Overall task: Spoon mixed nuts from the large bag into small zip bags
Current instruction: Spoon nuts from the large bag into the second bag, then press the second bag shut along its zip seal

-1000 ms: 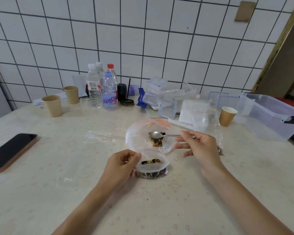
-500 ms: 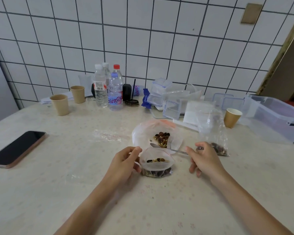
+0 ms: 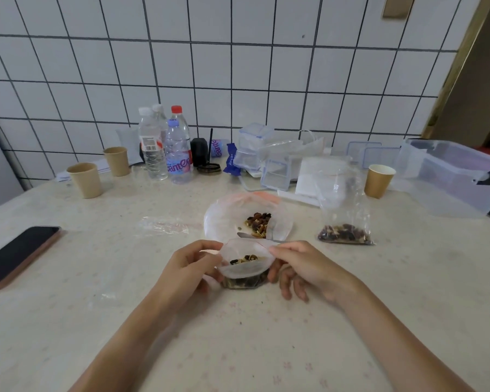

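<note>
Small zip bag (image 3: 245,271), part-filled w/ mixed nuts, is held upright on the bench (image 3: 96,321) just in front of the large bag (image 3: 227,222); its left rim is pinched by the left hand (image 3: 188,267) and its right rim by the right hand (image 3: 300,267), mouth kept open. Spoon (image 3: 259,238) is laid across the large bag's near edge, not gripped by either hand. To the right of the large bag, a filled bag (image 3: 344,210) is stood; a phone (image 3: 17,254) is seen far left of it.
</note>
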`<action>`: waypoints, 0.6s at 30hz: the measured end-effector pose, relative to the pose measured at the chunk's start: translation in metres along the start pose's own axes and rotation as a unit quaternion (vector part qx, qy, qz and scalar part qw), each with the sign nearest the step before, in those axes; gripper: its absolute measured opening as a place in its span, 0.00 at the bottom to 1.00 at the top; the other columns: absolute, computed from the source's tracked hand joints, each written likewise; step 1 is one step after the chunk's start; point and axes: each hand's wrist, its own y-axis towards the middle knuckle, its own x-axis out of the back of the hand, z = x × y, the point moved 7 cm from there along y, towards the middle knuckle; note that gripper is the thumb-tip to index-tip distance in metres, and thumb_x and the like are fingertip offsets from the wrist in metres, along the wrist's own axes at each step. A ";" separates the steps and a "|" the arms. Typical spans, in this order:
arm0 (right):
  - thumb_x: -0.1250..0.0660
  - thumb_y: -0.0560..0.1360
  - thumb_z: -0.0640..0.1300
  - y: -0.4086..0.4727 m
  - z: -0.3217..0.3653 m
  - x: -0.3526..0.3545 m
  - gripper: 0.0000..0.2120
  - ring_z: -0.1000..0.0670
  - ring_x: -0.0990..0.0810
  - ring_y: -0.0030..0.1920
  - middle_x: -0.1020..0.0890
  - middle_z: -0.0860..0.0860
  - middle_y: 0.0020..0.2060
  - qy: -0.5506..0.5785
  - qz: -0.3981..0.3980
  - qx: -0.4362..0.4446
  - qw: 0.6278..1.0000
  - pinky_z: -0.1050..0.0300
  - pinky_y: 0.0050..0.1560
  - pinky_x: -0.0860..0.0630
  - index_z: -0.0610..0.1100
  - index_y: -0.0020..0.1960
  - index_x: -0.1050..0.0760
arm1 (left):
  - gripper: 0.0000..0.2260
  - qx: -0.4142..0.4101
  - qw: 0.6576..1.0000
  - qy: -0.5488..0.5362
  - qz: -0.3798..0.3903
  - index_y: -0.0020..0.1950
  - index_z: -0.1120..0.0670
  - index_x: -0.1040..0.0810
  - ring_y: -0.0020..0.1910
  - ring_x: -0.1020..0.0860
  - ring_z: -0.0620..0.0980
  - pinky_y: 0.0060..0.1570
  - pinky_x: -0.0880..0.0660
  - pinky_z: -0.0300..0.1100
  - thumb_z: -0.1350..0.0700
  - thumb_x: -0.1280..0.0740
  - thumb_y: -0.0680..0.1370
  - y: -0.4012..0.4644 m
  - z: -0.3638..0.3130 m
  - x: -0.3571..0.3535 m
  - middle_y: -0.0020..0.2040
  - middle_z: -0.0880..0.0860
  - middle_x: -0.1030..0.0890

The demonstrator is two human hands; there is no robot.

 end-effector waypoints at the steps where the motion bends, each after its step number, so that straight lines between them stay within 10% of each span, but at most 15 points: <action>1: 0.34 0.83 0.50 0.001 -0.001 0.001 0.14 0.45 0.20 0.29 0.16 0.42 0.40 0.019 0.009 0.009 1.000 0.60 0.19 0.35 0.39 0.56 0.19 | 0.06 -0.009 1.000 0.017 0.001 0.51 0.50 0.14 0.35 0.19 0.50 0.30 0.27 0.32 0.59 0.30 0.79 0.000 0.000 0.001 0.41 0.58 0.14; 9: 0.22 0.73 0.45 -0.001 -0.004 0.007 0.09 0.41 0.26 0.29 0.19 0.38 0.32 0.070 -0.054 0.107 0.990 0.57 0.22 0.33 0.43 0.44 0.21 | 0.08 -0.093 0.984 0.133 -0.066 0.46 0.45 0.14 0.31 0.22 0.44 0.33 0.26 0.38 0.59 0.22 0.74 0.007 -0.003 0.008 0.30 0.47 0.20; 12: 0.29 0.74 0.35 -0.006 0.008 0.010 0.06 0.44 0.29 0.24 0.24 0.41 0.27 0.061 -0.127 0.179 0.974 0.57 0.22 0.33 0.41 0.43 0.26 | 0.09 -0.161 0.927 0.316 -0.123 0.43 0.45 0.18 0.27 0.28 0.41 0.30 0.32 0.32 0.60 0.27 0.72 0.010 -0.021 0.001 0.26 0.43 0.25; 18: 0.34 0.77 0.35 -0.013 0.014 0.023 0.05 0.54 0.31 0.22 0.27 0.50 0.26 -0.011 -0.246 0.198 0.949 0.62 0.24 0.34 0.41 0.42 0.27 | 0.07 -0.109 0.873 0.473 0.046 0.43 0.46 0.19 0.31 0.22 0.43 0.34 0.27 0.40 0.51 0.33 0.80 0.043 -0.040 -0.035 0.32 0.45 0.20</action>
